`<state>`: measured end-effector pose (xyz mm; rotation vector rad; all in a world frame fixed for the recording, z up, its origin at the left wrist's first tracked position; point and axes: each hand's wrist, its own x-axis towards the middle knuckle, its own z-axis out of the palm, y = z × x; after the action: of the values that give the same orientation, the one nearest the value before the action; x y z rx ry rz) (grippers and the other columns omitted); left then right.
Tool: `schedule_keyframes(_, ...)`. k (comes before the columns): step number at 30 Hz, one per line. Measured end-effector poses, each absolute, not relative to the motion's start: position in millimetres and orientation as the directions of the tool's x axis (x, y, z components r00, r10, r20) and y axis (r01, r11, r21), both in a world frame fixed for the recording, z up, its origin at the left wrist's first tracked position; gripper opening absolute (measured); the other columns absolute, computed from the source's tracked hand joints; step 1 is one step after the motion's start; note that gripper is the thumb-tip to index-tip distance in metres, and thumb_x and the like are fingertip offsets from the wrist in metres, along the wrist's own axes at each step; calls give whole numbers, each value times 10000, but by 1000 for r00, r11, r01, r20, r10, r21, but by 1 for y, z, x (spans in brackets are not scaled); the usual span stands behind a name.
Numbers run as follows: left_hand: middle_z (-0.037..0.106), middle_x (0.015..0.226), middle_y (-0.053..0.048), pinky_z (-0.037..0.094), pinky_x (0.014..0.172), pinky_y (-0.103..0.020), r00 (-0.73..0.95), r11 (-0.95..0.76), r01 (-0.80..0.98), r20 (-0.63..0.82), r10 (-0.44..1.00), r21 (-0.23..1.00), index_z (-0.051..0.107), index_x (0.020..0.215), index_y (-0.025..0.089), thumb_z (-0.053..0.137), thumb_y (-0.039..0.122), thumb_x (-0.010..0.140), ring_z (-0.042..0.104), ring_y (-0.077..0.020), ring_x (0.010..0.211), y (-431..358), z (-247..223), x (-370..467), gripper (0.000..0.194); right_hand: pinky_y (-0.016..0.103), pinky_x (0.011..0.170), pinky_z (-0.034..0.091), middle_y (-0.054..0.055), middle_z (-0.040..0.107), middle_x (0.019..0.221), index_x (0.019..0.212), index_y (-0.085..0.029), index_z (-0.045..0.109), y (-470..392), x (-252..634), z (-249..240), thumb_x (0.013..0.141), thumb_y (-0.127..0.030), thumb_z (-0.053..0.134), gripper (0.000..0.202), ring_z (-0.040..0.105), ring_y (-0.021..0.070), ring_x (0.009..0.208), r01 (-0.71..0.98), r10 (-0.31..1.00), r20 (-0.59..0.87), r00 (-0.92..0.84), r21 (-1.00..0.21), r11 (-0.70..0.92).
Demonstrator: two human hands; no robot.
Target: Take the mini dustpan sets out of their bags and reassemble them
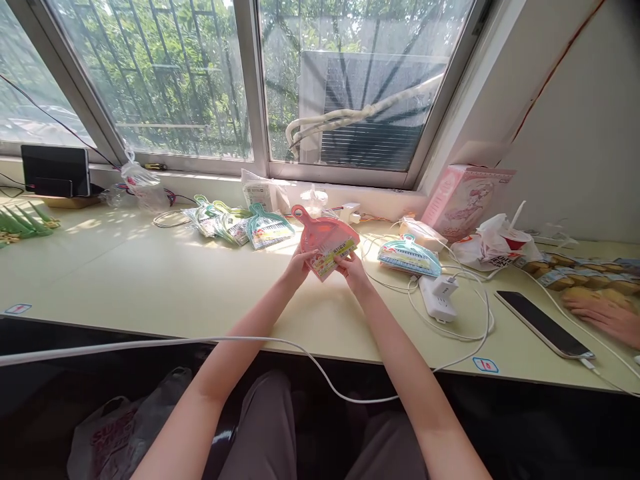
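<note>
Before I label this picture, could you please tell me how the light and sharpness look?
In the head view, hazy daylight enters through the window; sun patches dapple the table at left; below it, deep shadow; the pink dustpan between the left hand and right hand is fairly clear, its smaller print unreadable; another person's hand at the right edge looks smeared.

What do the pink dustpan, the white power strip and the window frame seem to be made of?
Pink dustpan: probably thin moulded plastic, smooth; it looks slightly see-through in the light.
White power strip: likely hard plastic, smooth, with rounded edges.
Window frame: probably metal, perhaps aluminium, dull grey; its bars are straight and angular, but painted plastic remains possible.
</note>
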<state>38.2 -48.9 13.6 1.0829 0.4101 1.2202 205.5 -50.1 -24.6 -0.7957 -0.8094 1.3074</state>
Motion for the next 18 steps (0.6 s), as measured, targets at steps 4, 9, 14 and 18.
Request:
schedule_keyframes(4,594,1387,-107,416,1088,-542,454,-91,-487,341,823,868,463,1440,247,856,192,614,481,-379,1345,-50,7,45,916,349,755,609,36,738,990,1032,-218,637,-43,214,-29,593,-259,879,503,715,199,841,-483,989,-9,146,-873,63)
schedule_keyframes(9,596,1377,-119,452,1036,-570,525,-80,-408,306,794,909,396,1491,281,898,203,569,524,-395,1293,-56,-1,58,1053,317,740,608,12,748,963,1010,-220,656,-42,227,-26,576,-266,885,493,715,185,839,-548,971,54,234,-818,178)
schedule_keyframes(14,622,1349,-96,451,1057,-526,405,-53,-508,293,866,860,493,1429,274,860,252,659,537,-348,1294,-68,6,64,853,315,778,608,23,760,888,893,-178,687,-46,222,-20,531,-163,876,408,712,190,827,-593,967,50,248,-782,193)
schedule_keyframes(18,653,1301,-101,417,1099,-496,257,-56,-606,263,930,793,572,1332,203,846,312,689,544,-324,1293,-74,-3,76,708,286,726,613,4,753,836,823,-182,682,-47,207,-24,572,-102,810,294,706,174,803,-647,929,-59,364,-734,207)
